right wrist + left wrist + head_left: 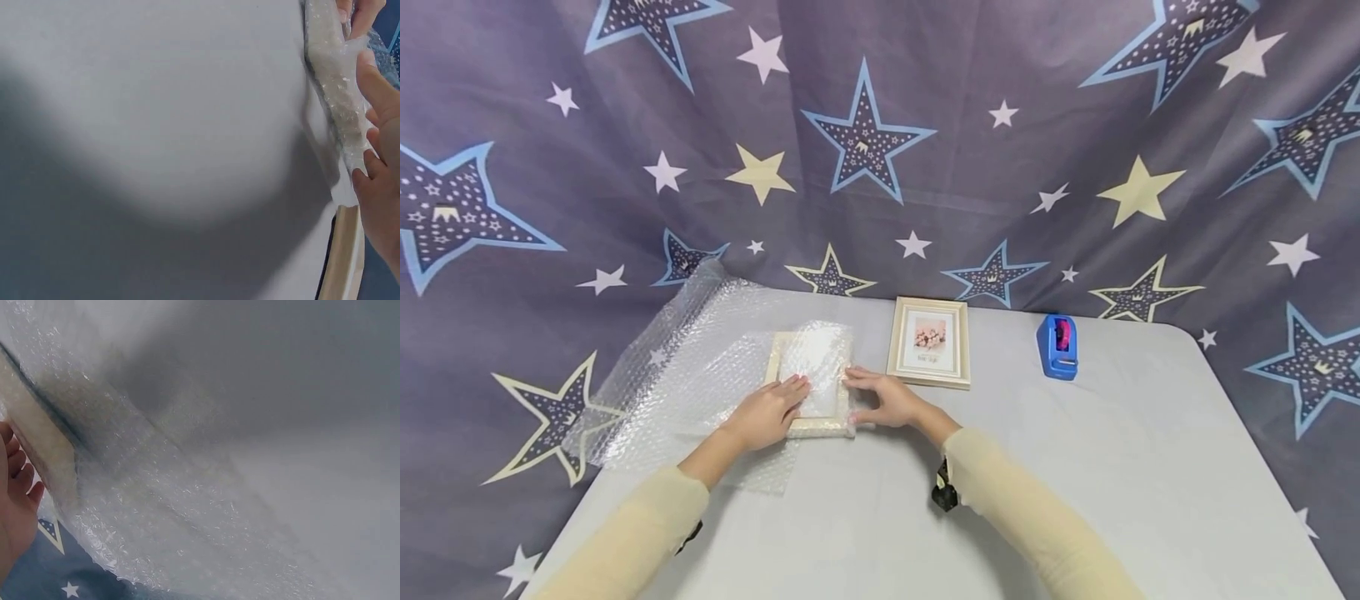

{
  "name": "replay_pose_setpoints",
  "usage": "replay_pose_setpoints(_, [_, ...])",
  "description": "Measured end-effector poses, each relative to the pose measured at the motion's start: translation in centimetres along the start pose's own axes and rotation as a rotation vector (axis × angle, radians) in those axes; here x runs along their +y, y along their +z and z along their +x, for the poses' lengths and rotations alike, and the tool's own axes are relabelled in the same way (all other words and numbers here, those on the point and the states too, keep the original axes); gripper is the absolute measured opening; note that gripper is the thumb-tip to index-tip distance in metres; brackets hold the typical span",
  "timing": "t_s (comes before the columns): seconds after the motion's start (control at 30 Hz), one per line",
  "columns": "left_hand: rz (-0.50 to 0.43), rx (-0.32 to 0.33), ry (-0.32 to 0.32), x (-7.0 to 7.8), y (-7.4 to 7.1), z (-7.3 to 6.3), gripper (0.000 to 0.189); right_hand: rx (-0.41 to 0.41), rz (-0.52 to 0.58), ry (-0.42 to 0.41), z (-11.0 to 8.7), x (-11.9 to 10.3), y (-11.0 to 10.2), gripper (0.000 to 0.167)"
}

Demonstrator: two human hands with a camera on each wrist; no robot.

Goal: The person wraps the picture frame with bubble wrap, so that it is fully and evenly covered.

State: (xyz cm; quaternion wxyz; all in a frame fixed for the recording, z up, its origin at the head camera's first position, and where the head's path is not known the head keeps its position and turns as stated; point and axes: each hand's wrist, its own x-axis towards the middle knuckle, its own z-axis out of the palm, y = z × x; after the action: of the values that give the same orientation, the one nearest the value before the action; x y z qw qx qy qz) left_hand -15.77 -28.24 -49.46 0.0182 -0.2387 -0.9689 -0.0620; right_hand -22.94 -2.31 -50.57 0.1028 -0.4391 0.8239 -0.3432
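Left of centre in the head view: a wrapped frame [817, 358], flat on the pale desk [1120, 467] and covered in clear wrap [692, 367]. Farther left, a broad loose spread of the same wrap, extending past the desk's left edge and, at its far corner, up to the star-printed cloth [985, 192]. From lower left, on the near left part of the wrapped frame, the left hand [763, 415]: palm down, fingers extended and laid over the wrap, without a grasp. From lower right, at the right edge of the wrapped frame, the right hand [891, 400]: thumb and fingers spread, relaxed, touching the covered side without clasping.

Near centre, just beyond the right hand: a second frame [929, 343], light gold, face up, with a pink floral print. Right of centre, well apart: a blue dispenser [1058, 347] with a pink-red roll. In the right wrist view, at upper right, the covered edge beside the fingers; at lower right, a bare edge of the second frame.
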Motion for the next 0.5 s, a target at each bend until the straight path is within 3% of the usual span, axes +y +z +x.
replay_pose_setpoints(0.33, [-0.025,-0.036,-0.037,0.4,-0.2,-0.1,0.046,-0.035,-0.247,0.090,0.8,-2.2,0.9,0.089])
replay_pose_setpoints(0.5, [-0.015,-0.034,-0.017,-0.1,-0.4,0.0,0.047,-0.057,-0.264,0.110,0.6,-2.7,0.9,0.092])
